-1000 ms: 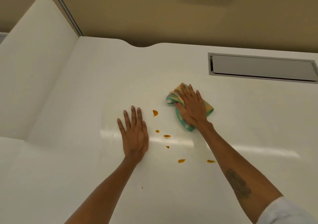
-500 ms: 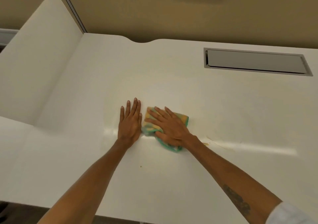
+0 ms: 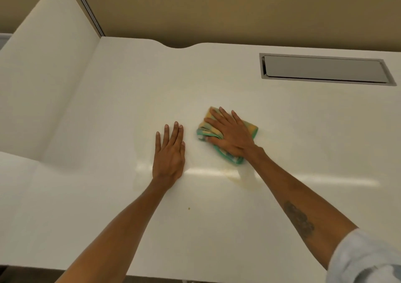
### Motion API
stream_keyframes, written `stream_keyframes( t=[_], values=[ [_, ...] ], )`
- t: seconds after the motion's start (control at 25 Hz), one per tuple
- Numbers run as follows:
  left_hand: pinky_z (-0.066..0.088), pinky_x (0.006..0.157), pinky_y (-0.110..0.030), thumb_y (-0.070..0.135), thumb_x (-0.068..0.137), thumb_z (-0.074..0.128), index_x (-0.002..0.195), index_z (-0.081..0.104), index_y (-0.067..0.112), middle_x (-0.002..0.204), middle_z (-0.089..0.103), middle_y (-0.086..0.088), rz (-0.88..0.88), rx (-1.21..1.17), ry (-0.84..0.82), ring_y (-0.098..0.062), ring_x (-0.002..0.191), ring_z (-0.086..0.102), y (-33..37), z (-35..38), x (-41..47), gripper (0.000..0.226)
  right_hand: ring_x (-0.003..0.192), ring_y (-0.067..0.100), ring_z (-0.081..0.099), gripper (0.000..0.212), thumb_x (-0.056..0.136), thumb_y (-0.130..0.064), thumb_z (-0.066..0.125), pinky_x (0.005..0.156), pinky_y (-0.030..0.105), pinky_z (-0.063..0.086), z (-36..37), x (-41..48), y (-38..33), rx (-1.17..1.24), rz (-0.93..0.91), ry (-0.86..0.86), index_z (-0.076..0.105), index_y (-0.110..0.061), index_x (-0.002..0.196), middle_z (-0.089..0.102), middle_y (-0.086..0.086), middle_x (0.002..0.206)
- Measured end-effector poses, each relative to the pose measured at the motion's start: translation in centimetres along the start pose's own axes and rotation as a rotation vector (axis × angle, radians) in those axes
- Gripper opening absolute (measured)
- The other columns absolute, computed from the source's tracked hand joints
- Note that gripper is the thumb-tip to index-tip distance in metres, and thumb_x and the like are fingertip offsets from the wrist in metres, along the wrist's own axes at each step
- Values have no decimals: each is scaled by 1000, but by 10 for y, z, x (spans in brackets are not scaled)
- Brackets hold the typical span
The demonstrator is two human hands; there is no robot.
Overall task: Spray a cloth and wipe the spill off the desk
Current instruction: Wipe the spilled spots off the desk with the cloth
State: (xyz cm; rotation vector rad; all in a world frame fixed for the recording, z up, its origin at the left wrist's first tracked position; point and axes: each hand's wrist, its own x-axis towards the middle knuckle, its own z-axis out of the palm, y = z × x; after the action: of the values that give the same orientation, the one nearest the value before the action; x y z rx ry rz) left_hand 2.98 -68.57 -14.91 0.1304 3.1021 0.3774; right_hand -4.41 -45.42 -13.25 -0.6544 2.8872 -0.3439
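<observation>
- Head view: the right hand (image 3: 232,134) lies flat, fingers spread, pressing down on the cloth (image 3: 249,128) on the tabletop (image 3: 108,109); it pins the cloth from above, with no fingers curled round it.
- The left hand (image 3: 170,152) rests palm-down on the bare tabletop just left of the cloth, fingers straight and slightly apart, holding nothing.
- The cloth is bunched into a loose wad, yellow and green, near the middle of the tabletop, well short of the grey hatch (image 3: 325,70) at the far right.
- A faint yellowish smear (image 3: 238,179) lies just nearer the person than the cloth, and a tiny speck (image 3: 189,208) sits between the forearms; the spill looks mostly wiped but not wholly gone.
- Likely handling: the cloth is soft, light and limp, so it would fold and creep under a sliding palm; the glossy tabletop probably gives it little grip.
- A broad flat palm over the wad's centre, with fingertips trapping its leading edge, seems the surest hold for another pass over the smear.
</observation>
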Motion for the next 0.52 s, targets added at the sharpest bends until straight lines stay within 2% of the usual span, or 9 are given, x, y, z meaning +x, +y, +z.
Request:
stream_keyframes(
  t=[0.08,0.28,0.44,0.52],
  values=[
    [0,127,-47,26,109,17,161,3,17,170,-1,1,8,4,-22,-23,157,-6,-2,-1,0,55,154,13,-1,74,89,-75,30,125,47,4,9,0,-25,-32,-24,-2,23,-38,154,7,-9,167],
    [-4,127,-43,25,110,20,161,5,15,170,2,0,105,-66,-84,-24,157,-5,-14,-5,-5,54,154,17,1,67,94,-64,29,125,45,3,39,-71,-77,-121,-178,15,23,-37,155,8,-6,167],
    [-1,128,-45,26,110,21,161,9,18,169,6,5,108,-36,-46,-21,157,-2,-27,-8,-47,53,155,18,-1,58,100,-60,25,124,46,0,42,-144,-51,-78,-416,-44,27,-38,153,5,-9,167],
    [-1,128,-46,26,110,20,161,10,18,169,7,5,92,-35,-38,-21,157,-2,-27,-6,-56,53,155,16,-1,55,100,-58,25,124,48,3,33,-152,-24,-42,-371,-27,29,-39,152,7,-11,167]
  ],
)
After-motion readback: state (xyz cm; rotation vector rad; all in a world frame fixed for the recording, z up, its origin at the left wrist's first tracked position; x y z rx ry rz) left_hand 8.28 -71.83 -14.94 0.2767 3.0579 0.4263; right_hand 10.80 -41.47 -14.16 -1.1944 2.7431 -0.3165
